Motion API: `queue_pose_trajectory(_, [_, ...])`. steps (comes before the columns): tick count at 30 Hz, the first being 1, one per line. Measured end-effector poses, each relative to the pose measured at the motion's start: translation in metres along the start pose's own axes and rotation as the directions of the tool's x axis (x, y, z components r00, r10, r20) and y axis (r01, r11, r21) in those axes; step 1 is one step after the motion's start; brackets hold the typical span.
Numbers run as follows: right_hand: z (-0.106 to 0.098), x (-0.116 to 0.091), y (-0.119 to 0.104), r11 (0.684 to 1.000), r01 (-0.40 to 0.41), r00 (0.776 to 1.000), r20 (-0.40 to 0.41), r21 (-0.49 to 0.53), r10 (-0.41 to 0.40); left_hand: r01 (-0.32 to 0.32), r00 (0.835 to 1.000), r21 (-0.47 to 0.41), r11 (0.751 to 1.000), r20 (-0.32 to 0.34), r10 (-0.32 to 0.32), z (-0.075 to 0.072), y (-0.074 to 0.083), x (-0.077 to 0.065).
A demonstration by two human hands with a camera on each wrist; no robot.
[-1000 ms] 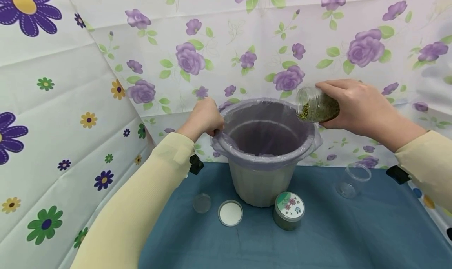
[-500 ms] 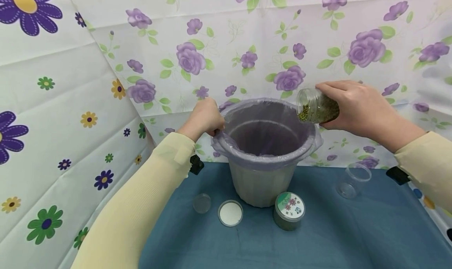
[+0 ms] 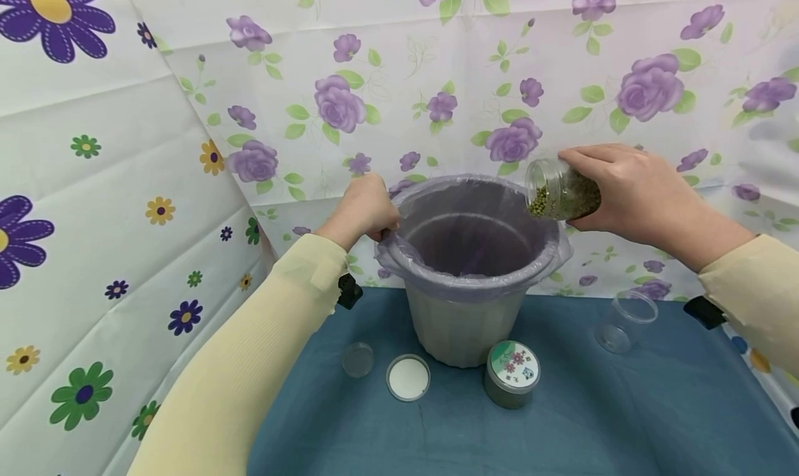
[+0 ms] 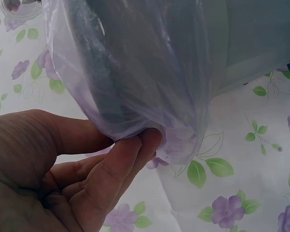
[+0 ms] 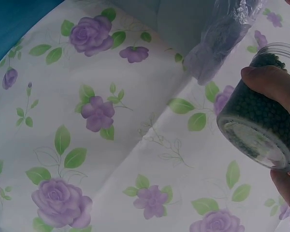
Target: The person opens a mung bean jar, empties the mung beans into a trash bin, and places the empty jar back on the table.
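A grey bin [image 3: 462, 323] stands upright at the back of the table, its rim covered by a thin purple plastic bag [image 3: 474, 292]. At the bin's left side my left hand [image 3: 365, 209] pinches the edge of the bag between thumb and fingers; the left wrist view shows the film [image 4: 135, 72] caught there. My right hand [image 3: 643, 191] grips a clear jar [image 3: 562, 190] of small green beans [image 3: 539, 202]. The jar is lidless and tilted onto its side, its mouth facing left at the bin's right rim. Beans lie inside near the mouth.
In front of the bin are a lidded jar [image 3: 512, 375] with a flowered label, a white-lined lid [image 3: 408, 377] and a small clear disc [image 3: 357, 360]. A clear cup [image 3: 626, 322] stands at the right on the blue cloth [image 3: 462, 441]. Flowered sheets [image 3: 399, 80] hang behind.
Both hands keep their places, with the jar held tilted at the bin's rim. The whole head view has shifted very slightly.
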State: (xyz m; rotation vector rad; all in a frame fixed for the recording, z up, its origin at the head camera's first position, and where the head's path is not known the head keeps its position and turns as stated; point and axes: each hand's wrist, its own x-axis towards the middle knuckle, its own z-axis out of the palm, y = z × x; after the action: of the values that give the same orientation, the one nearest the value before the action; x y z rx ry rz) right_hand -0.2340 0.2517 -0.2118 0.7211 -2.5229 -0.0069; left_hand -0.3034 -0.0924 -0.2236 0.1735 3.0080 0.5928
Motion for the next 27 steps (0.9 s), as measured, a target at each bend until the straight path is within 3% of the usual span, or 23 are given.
queue_pose_trajectory(27, [0.0001, -0.002, 0.0001, 1.0, 0.022, 1.0, 0.0, -0.014, -0.022, 0.002, 1.0, 0.005, 1.0, 0.005, -0.002, -0.0019, 0.0015, -0.0024])
